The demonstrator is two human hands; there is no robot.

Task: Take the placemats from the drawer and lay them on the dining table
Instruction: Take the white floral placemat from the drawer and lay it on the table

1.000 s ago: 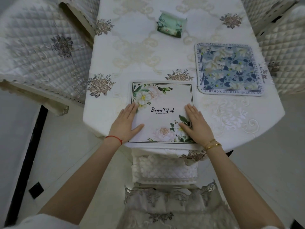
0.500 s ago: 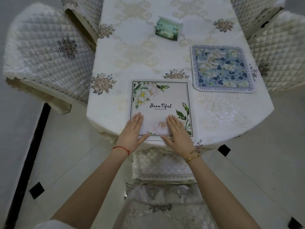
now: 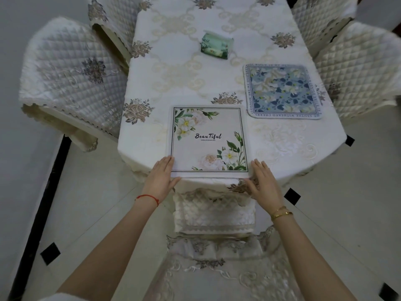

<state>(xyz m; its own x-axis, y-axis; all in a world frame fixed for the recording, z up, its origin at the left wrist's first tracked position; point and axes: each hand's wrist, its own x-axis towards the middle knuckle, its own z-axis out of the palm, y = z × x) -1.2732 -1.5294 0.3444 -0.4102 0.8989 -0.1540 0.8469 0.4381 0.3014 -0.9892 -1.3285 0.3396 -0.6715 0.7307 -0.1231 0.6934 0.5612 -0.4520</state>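
Note:
A white floral placemat [image 3: 208, 140] printed "BeauTiful" lies flat at the near end of the dining table [image 3: 195, 68], its near edge along the table's edge. A blue floral placemat [image 3: 282, 90] lies flat further back on the right. My left hand [image 3: 161, 179] lies with straight fingers against the white mat's near left corner, thumb under its front edge. My right hand [image 3: 261, 181] is flat by the near right corner, fingers straight, on the tablecloth edge.
A green tissue pack [image 3: 216, 45] sits in the middle of the table. Quilted covered chairs stand at the left [image 3: 71, 72], at the right [image 3: 355, 68] and directly in front of me [image 3: 213, 216], tucked under the table's near end.
Both hands slid off the top of the white placemat, back toward me and outward, and now sit at its two near corners. The mat itself stays where it was.

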